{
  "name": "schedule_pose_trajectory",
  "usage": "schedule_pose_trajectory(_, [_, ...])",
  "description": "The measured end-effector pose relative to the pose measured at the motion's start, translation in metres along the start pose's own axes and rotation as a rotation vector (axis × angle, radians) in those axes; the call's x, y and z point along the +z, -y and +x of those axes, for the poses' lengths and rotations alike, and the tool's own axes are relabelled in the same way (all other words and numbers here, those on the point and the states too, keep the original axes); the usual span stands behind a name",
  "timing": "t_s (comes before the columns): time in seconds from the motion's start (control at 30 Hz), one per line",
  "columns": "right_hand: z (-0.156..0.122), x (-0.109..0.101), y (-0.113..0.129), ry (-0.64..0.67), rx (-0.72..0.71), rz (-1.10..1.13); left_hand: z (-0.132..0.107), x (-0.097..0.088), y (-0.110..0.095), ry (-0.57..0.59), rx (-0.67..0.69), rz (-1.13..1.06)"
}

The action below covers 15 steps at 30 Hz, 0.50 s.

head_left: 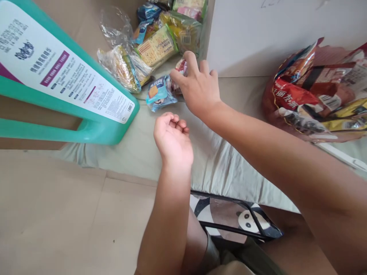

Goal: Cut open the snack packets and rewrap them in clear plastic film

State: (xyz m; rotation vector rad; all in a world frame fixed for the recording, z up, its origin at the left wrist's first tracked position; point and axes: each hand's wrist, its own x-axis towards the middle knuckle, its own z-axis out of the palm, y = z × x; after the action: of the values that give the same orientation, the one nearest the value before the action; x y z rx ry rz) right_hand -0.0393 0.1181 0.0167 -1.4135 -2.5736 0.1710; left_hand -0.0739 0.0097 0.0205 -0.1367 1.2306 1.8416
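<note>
My right hand point(202, 88) reaches over a small red-and-white snack packet point(180, 67), its fingers spread and bent. The packet shows between thumb and forefinger; I cannot tell whether they touch it. Just left of that packet lies a light blue snack packet point(162, 93) on the pale cloth. Below it my left hand point(174, 141) is turned palm up, with fingers loosely curled in and nothing seen in them. Behind both hands is a heap of wrapped snacks, among them a green-edged biscuit packet point(157, 46) and a clear-wrapped yellow packet point(122, 68).
A large green bottle point(114, 131) with a white label leans in from the left. At right stands a reddish basket point(268, 95) full of snack packets. A white panel point(243, 30) rises behind. Under the cloth-covered surface point(137, 152) is a panda-print item point(248, 221).
</note>
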Motion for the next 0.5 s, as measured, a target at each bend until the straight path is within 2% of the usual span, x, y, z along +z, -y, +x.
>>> schedule_pose_trajectory(0.13, [-0.04, -0.001, -0.022, -0.1, 0.005, 0.159, -0.001, 0.001, 0.005, 0.05, 0.099, 0.055])
schedule_pose_trajectory(0.27, [-0.076, 0.005, -0.048, -0.219, -0.097, 0.44, -0.003, 0.002, 0.013, 0.118, 0.184, 0.119])
schedule_pose_trajectory(0.37, [-0.092, 0.0, -0.062, -0.312, -0.087, 0.607, -0.004, 0.004, 0.019, 0.16, 0.235, 0.136])
schedule_pose_trajectory(0.5, [-0.103, -0.016, -0.073, -0.444, -0.012, 0.815, -0.006, 0.01, 0.025, 0.175, 0.248, 0.131])
